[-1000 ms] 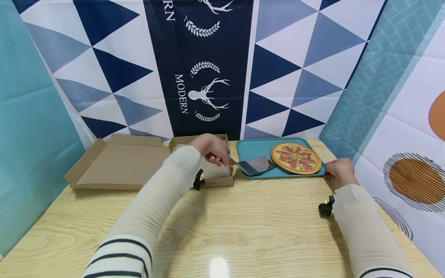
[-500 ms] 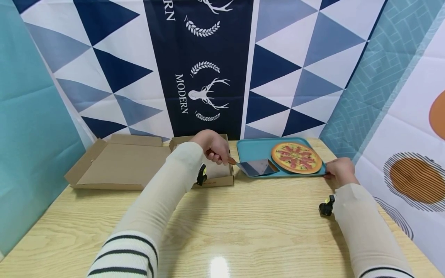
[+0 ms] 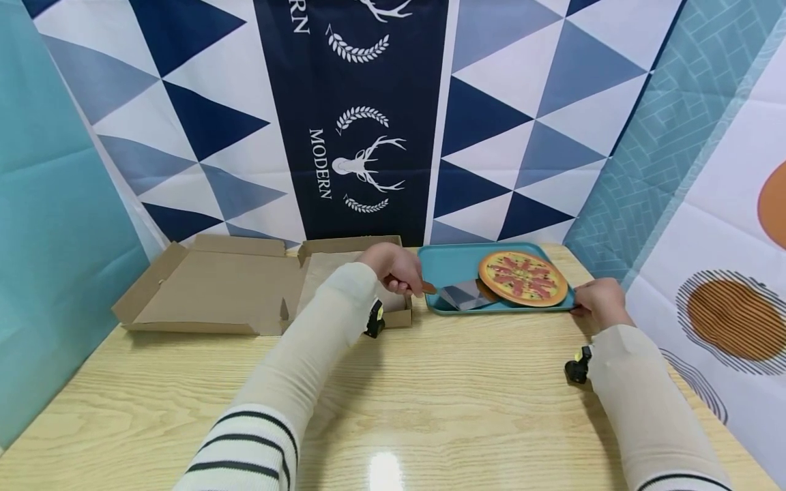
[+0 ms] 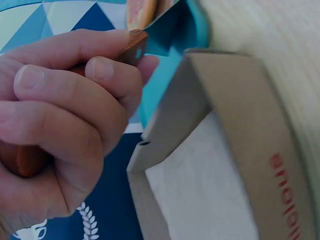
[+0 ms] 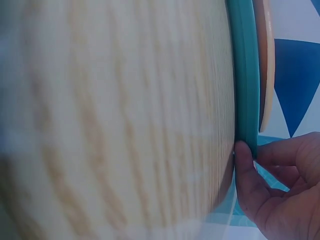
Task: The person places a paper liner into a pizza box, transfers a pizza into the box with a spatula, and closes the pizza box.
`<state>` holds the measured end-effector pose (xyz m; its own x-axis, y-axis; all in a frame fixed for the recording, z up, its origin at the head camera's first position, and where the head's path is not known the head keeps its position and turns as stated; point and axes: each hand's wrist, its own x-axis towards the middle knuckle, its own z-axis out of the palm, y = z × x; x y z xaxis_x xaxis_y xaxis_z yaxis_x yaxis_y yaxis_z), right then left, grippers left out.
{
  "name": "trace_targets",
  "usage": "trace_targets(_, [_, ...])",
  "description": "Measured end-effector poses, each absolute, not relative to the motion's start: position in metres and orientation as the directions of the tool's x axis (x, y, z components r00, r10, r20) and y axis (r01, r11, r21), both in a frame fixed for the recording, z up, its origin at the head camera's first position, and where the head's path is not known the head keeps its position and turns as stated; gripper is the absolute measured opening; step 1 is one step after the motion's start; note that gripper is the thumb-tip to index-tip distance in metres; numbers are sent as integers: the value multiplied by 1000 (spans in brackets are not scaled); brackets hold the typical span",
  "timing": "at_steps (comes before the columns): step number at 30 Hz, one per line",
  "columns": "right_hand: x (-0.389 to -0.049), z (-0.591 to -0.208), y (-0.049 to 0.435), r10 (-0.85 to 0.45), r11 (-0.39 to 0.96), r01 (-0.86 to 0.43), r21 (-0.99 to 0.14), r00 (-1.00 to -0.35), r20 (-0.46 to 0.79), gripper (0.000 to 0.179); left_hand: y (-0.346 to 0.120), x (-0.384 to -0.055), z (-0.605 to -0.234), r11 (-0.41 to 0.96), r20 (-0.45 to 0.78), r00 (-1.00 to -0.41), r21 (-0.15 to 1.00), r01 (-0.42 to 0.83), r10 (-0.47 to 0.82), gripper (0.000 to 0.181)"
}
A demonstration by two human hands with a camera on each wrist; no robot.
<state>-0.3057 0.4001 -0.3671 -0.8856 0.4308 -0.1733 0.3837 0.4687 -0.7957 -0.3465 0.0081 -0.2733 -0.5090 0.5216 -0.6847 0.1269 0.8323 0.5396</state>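
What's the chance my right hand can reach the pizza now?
Likely yes: your right hand grips the tray near the pizza; nothing visible blocks the way, though it may need to let go.

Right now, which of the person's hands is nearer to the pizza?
The right hand: it pinches the near right corner of the tray, close beside the pizza. The left hand is farther away, to the pizza's left, gripping the spatula by its handle.
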Motion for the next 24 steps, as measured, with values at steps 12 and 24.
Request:
trace_targets(12, [-308,-366,399,405,488,366,-793,-899,-166,35,25,-346,-295,790,-617,-552,599,132,561,33])
trace_targets(24, [-308,-366,396,407,505,365,-782,-900,-158,35,46,-342,-304,740,-558,-622,670,53,550,41])
